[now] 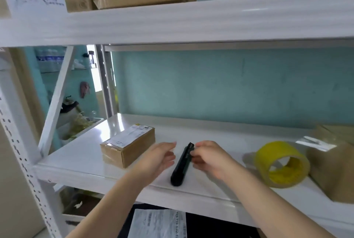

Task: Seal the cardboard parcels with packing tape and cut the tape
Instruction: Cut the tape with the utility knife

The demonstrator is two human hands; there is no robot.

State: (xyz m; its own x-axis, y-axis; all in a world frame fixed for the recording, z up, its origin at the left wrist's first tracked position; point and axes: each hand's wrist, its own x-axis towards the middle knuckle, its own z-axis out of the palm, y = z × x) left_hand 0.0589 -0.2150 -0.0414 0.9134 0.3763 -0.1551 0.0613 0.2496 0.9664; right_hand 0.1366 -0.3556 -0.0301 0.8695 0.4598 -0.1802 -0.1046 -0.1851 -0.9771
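White metal shelf [220, 134] fills the middle of the frame. At centre is a black knife [181, 165], its lower end resting near the shelf's front edge. The right hand [209, 158] pinches the knife's upper end with curled fingers. The left hand [160, 156] hovers just left of the knife, fingers relaxed and holding nothing. Left of centre sits a small cardboard box [128, 144] with a printed label on top. At right a yellow tape roll [268, 151], its hole facing lower right, sits just beside a larger parcel [333, 165] at the right edge.
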